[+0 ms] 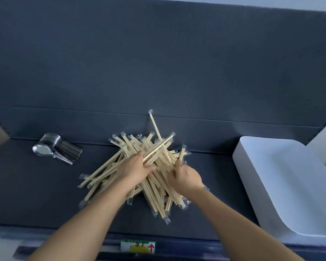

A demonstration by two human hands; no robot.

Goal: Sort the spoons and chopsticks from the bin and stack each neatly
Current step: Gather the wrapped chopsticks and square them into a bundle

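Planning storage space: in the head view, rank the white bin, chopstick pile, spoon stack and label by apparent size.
1-2. chopstick pile and white bin: look alike, and the bin runs off frame, so unranked.
3. spoon stack
4. label

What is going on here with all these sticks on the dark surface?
A person is sorting wrapped chopsticks, which lie in a jumbled pile on the dark surface. The left hand grips a small bundle of them, and the right hand pinches one at the pile's right edge. The spoons are already nested in a stack to the left. A white bin stands at the right.
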